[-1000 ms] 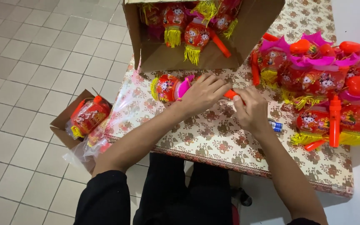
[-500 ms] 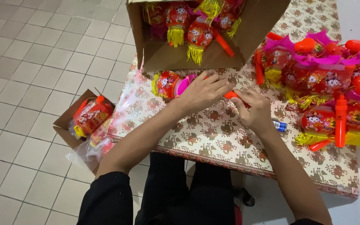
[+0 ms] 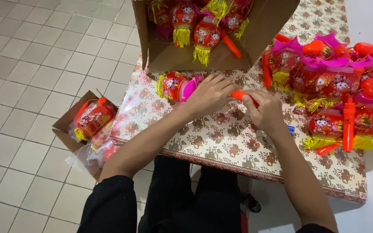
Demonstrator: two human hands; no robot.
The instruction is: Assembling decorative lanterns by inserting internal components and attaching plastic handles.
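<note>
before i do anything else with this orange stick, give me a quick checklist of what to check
1. Orange stick held at both ends: ok, left hand and right hand both pinch it.
2. Red lantern within reach: ok, it lies on the table just left of the left hand.
3. Stick joined to the lantern: cannot tell, the left hand hides it.
4. Bare tablecloth in front of the hands: ok.
5. Finished lanterns out of the way: ok, piled at the right.
6. Cardboard box steady: cannot tell, it lies tipped open toward the hands.

Cardboard box [image 3: 169,51] blocks ahead; lantern pile [image 3: 342,86] crowds right; near tablecloth [image 3: 221,142] free.
</note>
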